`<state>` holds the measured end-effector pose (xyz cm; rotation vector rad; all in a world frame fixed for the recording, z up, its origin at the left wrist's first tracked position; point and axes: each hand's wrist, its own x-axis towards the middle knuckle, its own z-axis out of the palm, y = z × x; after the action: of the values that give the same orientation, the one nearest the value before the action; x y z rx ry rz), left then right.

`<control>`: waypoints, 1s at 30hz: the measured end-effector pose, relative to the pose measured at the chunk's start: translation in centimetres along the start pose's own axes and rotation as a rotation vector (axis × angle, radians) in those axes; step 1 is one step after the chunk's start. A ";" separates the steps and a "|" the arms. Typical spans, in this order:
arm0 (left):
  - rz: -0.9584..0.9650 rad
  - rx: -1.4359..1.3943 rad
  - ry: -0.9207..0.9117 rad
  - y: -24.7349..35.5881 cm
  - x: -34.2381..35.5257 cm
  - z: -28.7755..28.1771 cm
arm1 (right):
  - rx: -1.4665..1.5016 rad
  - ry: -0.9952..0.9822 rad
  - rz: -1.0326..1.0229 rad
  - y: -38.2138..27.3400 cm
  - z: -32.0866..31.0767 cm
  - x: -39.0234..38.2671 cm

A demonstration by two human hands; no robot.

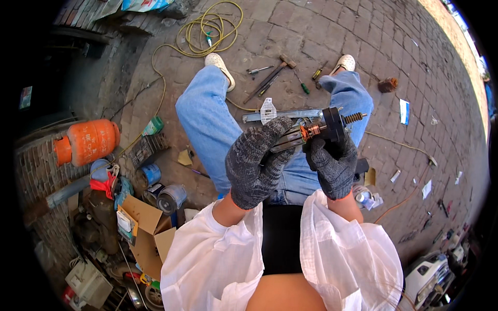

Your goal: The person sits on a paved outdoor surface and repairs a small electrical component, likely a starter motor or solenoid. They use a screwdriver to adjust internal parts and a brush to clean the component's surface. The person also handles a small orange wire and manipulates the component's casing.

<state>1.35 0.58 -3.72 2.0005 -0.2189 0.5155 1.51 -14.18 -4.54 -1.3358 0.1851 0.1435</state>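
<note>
my left hand (255, 163) curls around the silver end of the motor part (313, 130). my right hand (333, 166) grips its black end, thumb pointing up. from far off, i see it above the jeans (207, 122).

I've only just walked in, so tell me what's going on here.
A person is holding what looks like a motor part over their jeans. The gloved left hand grips the silver end, and the gloved right hand holds the black block at the other side; copper wire shows between. A hammer and green-handled screwdriver lie on the paving beyond.
</note>
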 end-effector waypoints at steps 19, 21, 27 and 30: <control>-0.143 -0.306 -0.216 0.7 -1.4 -0.5 | 0.349 -0.127 0.075 -1.5 -0.6 -0.2; -0.171 -0.333 -0.203 0.8 -1.3 -0.5 | 0.336 -0.149 0.067 -1.7 -0.7 -0.1; -0.227 -0.398 -0.178 1.0 -1.3 -0.5 | 0.334 -0.175 0.059 -1.6 -1.0 0.1; -0.187 -0.334 -0.218 0.9 -0.9 -0.6 | 0.346 -0.207 0.072 -1.8 -1.4 0.1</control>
<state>0.02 0.61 -3.20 1.7255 -0.2321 0.1288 1.92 -15.95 -3.20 -0.9631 0.0781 0.2958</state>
